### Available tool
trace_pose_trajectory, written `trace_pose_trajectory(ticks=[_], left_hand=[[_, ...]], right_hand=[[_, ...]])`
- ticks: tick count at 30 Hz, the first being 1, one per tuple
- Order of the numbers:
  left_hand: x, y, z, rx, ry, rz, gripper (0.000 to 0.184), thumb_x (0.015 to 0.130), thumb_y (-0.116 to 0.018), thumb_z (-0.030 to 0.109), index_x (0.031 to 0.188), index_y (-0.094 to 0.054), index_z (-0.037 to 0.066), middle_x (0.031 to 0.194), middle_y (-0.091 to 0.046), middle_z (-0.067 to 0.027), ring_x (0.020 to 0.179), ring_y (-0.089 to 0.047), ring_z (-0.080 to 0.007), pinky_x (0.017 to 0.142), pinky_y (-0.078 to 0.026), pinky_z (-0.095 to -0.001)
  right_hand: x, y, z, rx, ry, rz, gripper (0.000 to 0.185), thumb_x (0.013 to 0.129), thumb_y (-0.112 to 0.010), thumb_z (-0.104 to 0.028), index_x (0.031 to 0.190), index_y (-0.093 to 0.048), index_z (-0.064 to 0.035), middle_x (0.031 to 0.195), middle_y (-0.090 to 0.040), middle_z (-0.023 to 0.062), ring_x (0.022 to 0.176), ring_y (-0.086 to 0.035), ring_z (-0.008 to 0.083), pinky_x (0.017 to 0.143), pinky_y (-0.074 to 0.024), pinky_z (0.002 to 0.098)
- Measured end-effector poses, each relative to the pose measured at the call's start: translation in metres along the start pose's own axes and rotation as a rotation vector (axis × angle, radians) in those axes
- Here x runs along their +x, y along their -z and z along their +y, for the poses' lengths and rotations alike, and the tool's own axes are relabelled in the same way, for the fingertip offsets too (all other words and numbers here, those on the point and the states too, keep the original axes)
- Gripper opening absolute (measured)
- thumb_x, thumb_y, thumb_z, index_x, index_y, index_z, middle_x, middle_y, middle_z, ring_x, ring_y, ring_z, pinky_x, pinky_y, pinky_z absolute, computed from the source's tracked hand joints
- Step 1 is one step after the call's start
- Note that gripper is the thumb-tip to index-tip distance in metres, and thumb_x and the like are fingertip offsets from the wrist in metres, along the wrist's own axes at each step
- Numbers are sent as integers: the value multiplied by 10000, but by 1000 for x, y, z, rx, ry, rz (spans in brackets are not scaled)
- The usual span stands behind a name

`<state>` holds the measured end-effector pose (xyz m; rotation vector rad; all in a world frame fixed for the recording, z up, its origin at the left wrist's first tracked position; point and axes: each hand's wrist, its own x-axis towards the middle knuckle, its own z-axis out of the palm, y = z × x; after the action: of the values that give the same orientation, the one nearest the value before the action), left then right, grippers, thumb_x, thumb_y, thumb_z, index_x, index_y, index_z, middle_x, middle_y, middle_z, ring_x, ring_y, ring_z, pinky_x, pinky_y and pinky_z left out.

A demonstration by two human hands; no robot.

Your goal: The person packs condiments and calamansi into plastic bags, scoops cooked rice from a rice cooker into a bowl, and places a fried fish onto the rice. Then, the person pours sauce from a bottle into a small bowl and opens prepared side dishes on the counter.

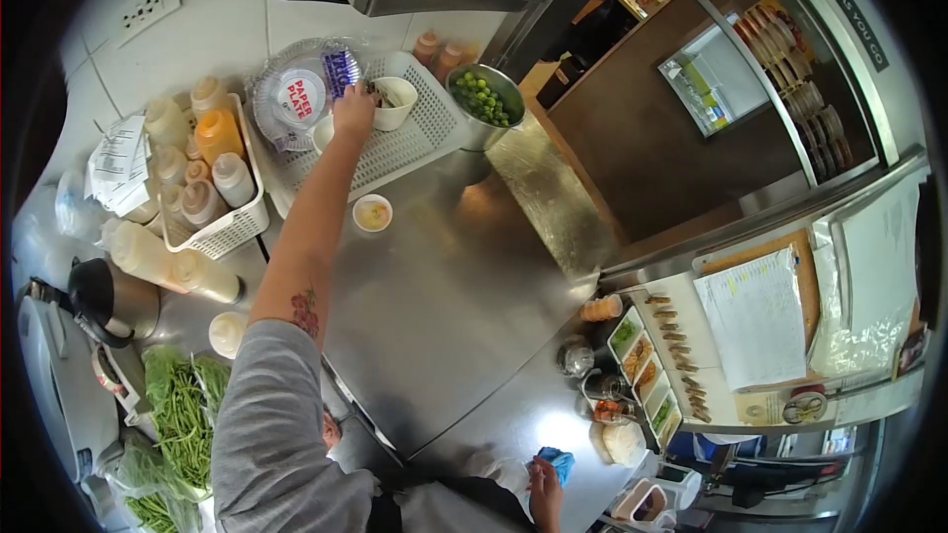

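My left hand (354, 111) reaches to the far side of the counter, over a white perforated tray (420, 146). Its fingers are closed at the near edge of a white bowl (397, 111) that has dark items inside; what they grip is too small to make out. Beside the hand lie clear-wrapped paper plates (286, 89). A small white cup (372, 213) with pale yellow contents stands on the steel counter in front of the tray. Low in the view, my right hand (543, 495) is closed on a crumpled blue cloth (559, 462).
A white basket (232, 225) of squeeze bottles stands left of the tray. A metal pot (515, 99) of green limes is on its right. Green long beans (181, 410) lie lower left. Garnish trays (642, 365) and jars line the right side of the steel counter (444, 306).
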<state>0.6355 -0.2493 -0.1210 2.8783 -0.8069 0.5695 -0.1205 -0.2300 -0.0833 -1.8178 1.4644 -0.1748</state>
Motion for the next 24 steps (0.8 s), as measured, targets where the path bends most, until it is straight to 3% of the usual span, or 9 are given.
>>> trace_pose_trajectory(ticks=[4,6,8,10,12,14,17,20,24], left_hand=[[22,8,-3,187,-120,-36,201,855,-572,161,1004,-706,166,1158,-599,-34,1075,-578,-209,770,-519,-369],[29,7,-1,108,-101,98,183,857,-573,218,945,-718,149,1057,-648,-46,1026,-609,-214,788,-504,-387],[32,25,-6,37,-122,191,197,864,-566,243,948,-716,148,1009,-675,-81,966,-648,-242,763,-519,-405],[29,59,-5,-175,-45,110,204,877,-553,253,956,-702,138,951,-691,-114,908,-669,-282,745,-527,-440],[24,88,2,-355,-49,83,219,913,-516,263,993,-669,129,893,-697,-171,836,-684,-344,731,-532,-489],[12,121,18,-374,-41,100,231,934,-498,263,1007,-657,113,908,-695,-176,870,-676,-353,756,-528,-478],[-2,145,21,-467,-50,224,244,942,-488,255,1034,-650,98,911,-692,-189,884,-668,-368,768,-523,-470],[-10,163,9,-498,56,288,246,935,-494,252,1026,-646,82,920,-689,-200,892,-663,-372,781,-520,-464],[-24,182,7,-451,-6,194,241,910,-523,232,1014,-675,77,960,-685,-207,912,-661,-370,809,-519,-462]], right_hand=[[9,11,-17,67,11,-26,403,973,-547,-331,1198,-594,0,1008,-662,122,754,-641,163,654,-538,279],[10,13,-7,33,85,-30,373,952,-582,-313,1180,-614,-19,1004,-654,129,755,-644,175,665,-523,272],[6,12,-12,19,126,7,376,842,-737,-232,1147,-634,-37,1026,-654,134,769,-655,204,703,-535,288],[3,12,-18,-83,196,-8,386,797,-781,-183,1125,-640,-35,993,-660,123,766,-660,187,686,-541,290],[1,12,-16,-111,292,3,363,794,-782,-171,1099,-647,-27,941,-674,111,751,-666,167,665,-546,286],[1,9,-19,4,206,9,261,824,-752,-171,1008,-665,-7,891,-698,98,696,-654,136,662,-522,266],[1,4,-14,19,262,5,186,824,-741,-138,947,-684,-10,780,-702,82,686,-662,134,638,-523,266],[-7,4,-18,107,285,-44,198,826,-736,-132,964,-684,1,806,-688,97,675,-653,148,656,-529,266],[-10,-2,4,167,345,-43,183,830,-729,-115,968,-685,-4,810,-687,103,676,-655,148,656,-530,270]])
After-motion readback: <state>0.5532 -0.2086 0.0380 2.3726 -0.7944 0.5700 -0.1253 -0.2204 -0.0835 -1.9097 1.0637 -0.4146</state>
